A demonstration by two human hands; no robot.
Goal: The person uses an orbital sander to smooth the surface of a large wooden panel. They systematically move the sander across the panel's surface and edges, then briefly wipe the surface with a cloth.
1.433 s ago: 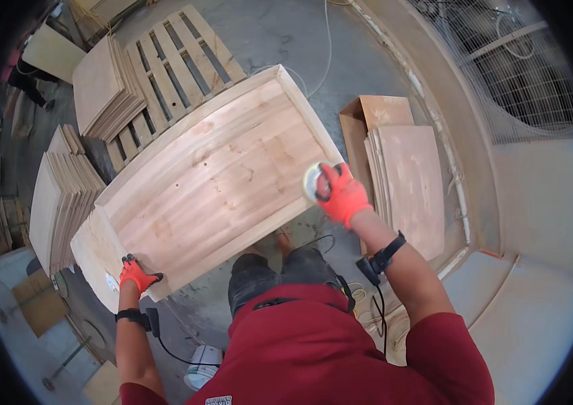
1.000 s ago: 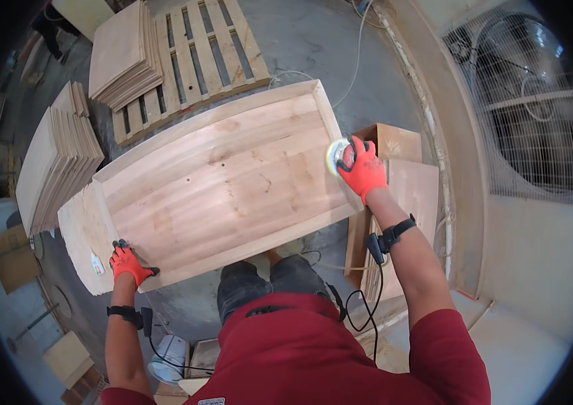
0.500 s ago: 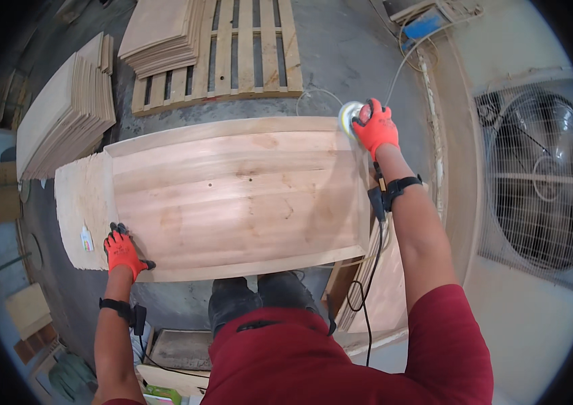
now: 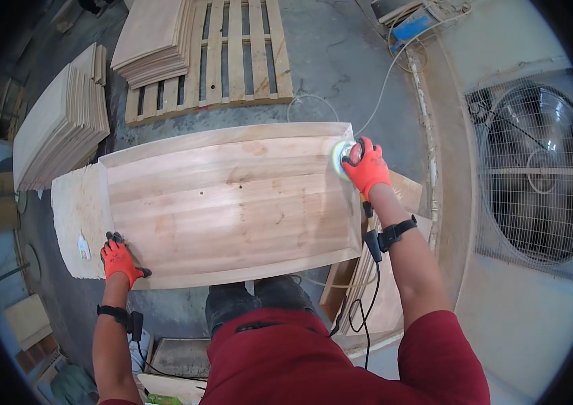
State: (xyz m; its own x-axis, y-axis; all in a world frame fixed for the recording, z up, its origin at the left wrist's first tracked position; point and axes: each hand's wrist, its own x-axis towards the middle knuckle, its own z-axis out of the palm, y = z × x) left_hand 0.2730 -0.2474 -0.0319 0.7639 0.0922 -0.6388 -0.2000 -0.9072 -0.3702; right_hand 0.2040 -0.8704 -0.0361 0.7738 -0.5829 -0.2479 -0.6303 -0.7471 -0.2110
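Observation:
Before me lies a wide wooden panel with a raised-looking pale border. My right hand, in a red glove, is wrapped round the red top of a round orbital sander. The sander's pale disc rests at the panel's right edge, below the far right corner. My left hand, in a red glove with dark fingertips, lies spread on the panel's near left corner. Beside it a small white bottle lies on a rough pale board at the panel's left end.
Stacked boards lean at the far left. A pallet on the floor bears another board stack. From the sander a thin hose runs to the far right. A large caged fan sits in the right wall. More boards lie by my right forearm.
My right hand has brought the sander from the far right corner a little nearer along the right edge. The left hand stays on the panel; the whole view has shifted slightly.

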